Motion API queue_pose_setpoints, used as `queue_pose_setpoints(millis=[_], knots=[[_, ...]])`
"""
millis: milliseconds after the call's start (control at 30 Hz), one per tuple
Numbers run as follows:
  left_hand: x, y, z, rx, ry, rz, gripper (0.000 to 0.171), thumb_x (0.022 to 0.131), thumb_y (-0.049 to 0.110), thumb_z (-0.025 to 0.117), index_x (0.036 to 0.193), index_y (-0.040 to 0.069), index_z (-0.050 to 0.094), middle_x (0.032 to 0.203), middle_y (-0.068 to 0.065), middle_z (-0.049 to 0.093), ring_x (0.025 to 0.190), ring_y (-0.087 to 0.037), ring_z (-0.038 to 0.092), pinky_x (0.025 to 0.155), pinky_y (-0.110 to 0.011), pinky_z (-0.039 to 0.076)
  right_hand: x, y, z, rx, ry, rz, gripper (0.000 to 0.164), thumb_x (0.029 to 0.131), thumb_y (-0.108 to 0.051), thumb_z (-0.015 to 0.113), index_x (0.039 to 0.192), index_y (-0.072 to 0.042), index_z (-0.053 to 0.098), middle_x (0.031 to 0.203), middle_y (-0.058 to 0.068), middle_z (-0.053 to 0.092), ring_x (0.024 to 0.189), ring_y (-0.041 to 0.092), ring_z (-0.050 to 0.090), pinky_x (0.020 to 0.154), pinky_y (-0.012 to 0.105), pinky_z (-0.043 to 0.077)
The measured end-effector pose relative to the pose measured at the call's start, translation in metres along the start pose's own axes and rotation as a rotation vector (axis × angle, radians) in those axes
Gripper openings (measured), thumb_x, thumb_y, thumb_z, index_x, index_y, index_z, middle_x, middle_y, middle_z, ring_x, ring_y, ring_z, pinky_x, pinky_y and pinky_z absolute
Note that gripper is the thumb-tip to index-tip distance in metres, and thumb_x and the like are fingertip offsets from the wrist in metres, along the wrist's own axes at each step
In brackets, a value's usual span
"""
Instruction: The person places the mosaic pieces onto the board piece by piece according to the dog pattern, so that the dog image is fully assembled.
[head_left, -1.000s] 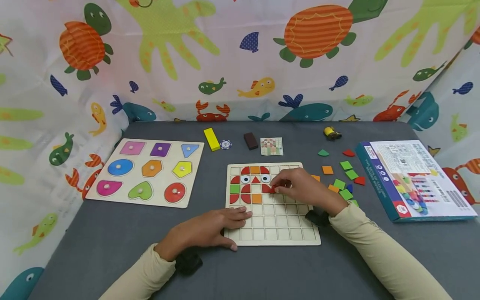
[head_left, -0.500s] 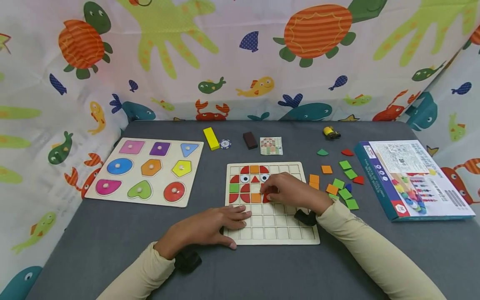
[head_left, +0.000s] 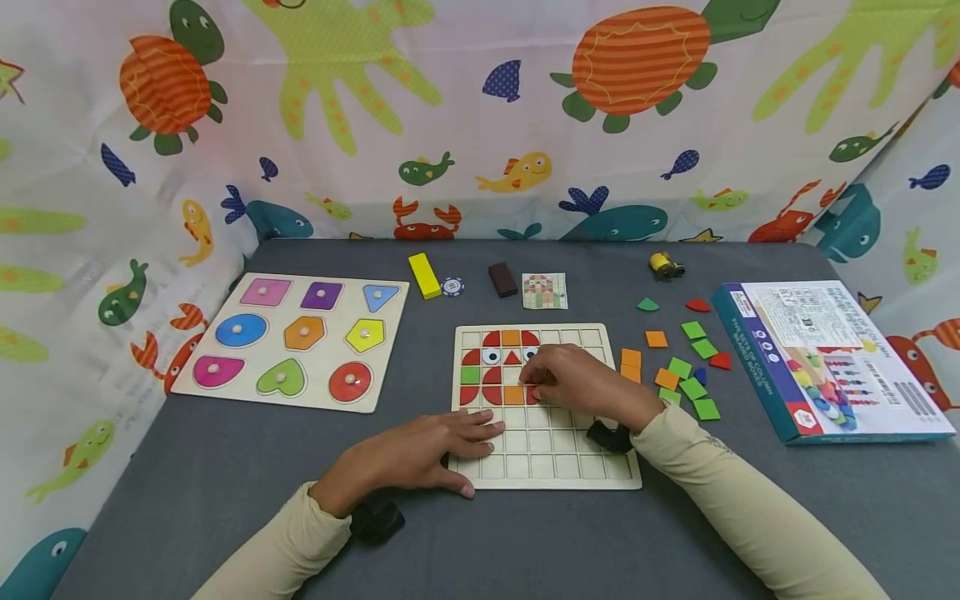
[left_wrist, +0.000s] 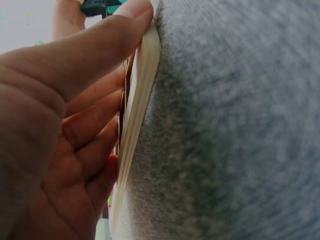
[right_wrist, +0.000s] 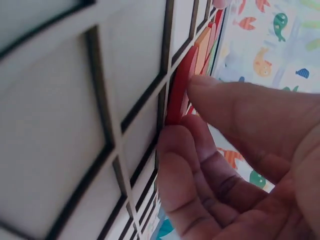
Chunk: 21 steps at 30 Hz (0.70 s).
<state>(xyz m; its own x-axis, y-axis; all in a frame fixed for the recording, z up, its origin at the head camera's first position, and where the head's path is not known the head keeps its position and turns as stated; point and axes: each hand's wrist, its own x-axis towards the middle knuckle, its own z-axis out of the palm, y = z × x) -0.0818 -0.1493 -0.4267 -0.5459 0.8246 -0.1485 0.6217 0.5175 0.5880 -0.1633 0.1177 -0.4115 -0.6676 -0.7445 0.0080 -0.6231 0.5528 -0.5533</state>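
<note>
A wooden grid board (head_left: 555, 468) lies on the table, with red, orange and green tiles and two eye tiles in its upper left cells. My right hand (head_left: 581, 382) pinches a red tile (right_wrist: 181, 87) between thumb and fingers, in the cell just right of an orange tile (head_left: 513, 395). In the right wrist view the tile sits at the grid, partly hidden by the fingertips. My left hand (head_left: 420, 454) rests on the board's lower left side with fingers extended, its thumb at the near corner. The left wrist view shows that thumb along the board's edge (left_wrist: 142, 85).
Loose green tiles (head_left: 703, 348), orange tiles (head_left: 656, 339) and red ones lie right of the board. A boxed game (head_left: 832, 358) is further right, a shape puzzle (head_left: 247, 387) left. Behind are a pattern card (head_left: 544, 291), yellow block (head_left: 424, 277), brown block (head_left: 502, 280), chip (head_left: 452, 287) and small toy (head_left: 665, 266).
My right hand has moved left and slightly nearer, bringing the red tile to the cell beside the orange tile. Over the last half second it has barely shifted. The left hand stays in place.
</note>
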Motion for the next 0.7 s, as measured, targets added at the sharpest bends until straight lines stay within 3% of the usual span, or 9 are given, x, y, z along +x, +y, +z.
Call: queue_pose_setpoints(millis=[200, 433, 700], knots=[[0.0001, -0.0006, 0.0003, -0.005, -0.002, 0.001, 0.063, 0.086, 0.039, 0.073, 0.141, 0.013, 0.053, 0.153, 0.006, 0.035, 0.145, -0.013, 0.02, 0.112, -0.04, 0.028, -0.0048, -0.0011, -0.0047, 0.075, 0.015, 0.047, 0.022, 0.086, -0.001, 0.071, 0.107, -0.007, 0.072, 0.1, 0.002, 0.067, 0.08, 0.013, 0.057, 0.073, 0.031, 0.051], [-0.0006, -0.0018, 0.0005, -0.013, -0.001, 0.001, 0.063, 0.086, 0.039, 0.072, 0.14, 0.013, 0.053, 0.153, 0.006, 0.034, 0.145, -0.013, 0.02, 0.112, -0.04, 0.027, -0.0043, 0.0032, -0.0003, 0.084, -0.006, 0.007, 0.021, 0.086, 0.001, 0.071, 0.106, -0.006, 0.073, 0.1, 0.001, 0.069, 0.091, 0.015, 0.062, 0.082, 0.034, 0.052], [0.0007, -0.0015, 0.0011, -0.013, -0.008, -0.003, 0.063, 0.087, 0.038, 0.072, 0.141, 0.013, 0.052, 0.154, 0.007, 0.034, 0.145, -0.012, 0.019, 0.112, -0.04, 0.027, -0.0066, 0.005, -0.0042, 0.107, 0.01, 0.021, 0.02, 0.088, 0.0, 0.069, 0.107, -0.007, 0.073, 0.101, 0.001, 0.068, 0.086, 0.014, 0.06, 0.078, 0.033, 0.052]])
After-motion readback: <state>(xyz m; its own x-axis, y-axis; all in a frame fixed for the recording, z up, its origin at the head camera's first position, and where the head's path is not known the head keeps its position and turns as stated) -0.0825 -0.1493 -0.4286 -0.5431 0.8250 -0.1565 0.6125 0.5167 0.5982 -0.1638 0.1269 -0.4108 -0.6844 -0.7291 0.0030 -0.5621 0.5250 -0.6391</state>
